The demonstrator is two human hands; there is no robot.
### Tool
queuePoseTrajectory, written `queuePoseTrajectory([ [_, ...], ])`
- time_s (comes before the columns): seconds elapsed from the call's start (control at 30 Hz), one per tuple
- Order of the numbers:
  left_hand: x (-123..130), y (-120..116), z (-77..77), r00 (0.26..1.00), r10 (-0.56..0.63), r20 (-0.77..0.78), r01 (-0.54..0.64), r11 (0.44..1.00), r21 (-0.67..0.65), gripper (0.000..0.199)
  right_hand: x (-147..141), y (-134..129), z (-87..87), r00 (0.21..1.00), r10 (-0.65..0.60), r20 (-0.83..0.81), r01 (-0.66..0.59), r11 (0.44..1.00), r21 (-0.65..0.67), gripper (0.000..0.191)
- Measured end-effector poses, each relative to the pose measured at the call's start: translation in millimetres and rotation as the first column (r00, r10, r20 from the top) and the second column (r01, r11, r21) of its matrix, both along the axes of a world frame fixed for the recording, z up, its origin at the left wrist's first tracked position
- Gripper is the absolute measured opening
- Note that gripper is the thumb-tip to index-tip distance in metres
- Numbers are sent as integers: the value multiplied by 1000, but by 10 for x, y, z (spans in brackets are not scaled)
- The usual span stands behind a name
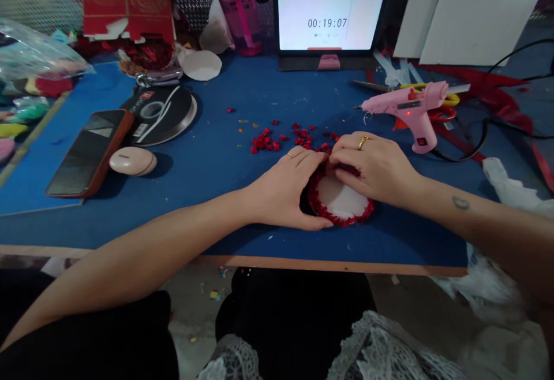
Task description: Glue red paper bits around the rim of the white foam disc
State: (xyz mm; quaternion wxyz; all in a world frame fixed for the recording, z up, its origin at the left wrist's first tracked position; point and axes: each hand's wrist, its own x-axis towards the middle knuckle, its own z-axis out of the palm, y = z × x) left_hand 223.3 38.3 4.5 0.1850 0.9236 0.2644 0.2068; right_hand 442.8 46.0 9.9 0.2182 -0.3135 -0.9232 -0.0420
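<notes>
Red-rimmed disc (343, 198) | left hand (283, 192): grip holding it | right hand (374, 166): narrow, contents unclear | tablet (331, 7): "00:19:07"

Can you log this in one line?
left hand: holding red-edged white disc; right hand: fingers at its edge; red bits: beyond; glue gun: lying right; phone: lying left

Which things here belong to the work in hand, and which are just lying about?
Apparently in use:
White disc with red edging, between left hand and right hand
Loose red pieces
Pink glue gun, red light showing

Seemingly just lying about:
Phone
Pale mouse
Pink tumbler
Spool, though its role is uncertain
</notes>
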Motion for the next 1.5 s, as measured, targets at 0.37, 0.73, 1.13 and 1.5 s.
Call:
queuePoseTrajectory([
  [0.37,8,1,-6,1000,-11,19,11,1000,20,79,10,-3,4,1000,-8,24,8,1000,2,16],
  [0.73,-8,-7,-14,1000,0,2,0,1000,19,88,25,-32,24,998,-32,59,31,999,26,13],
  [1.13,-5,-2,-28,1000,-6,8,6,1000,28,90,19,-14,10,1000,8,17,-8,1000,-20,15],
  [1.5,2,-1,-18,1000,1,-4,-1,1000,-8,89,6,-27,23,998,-40,38,43,996,-80,17],
])
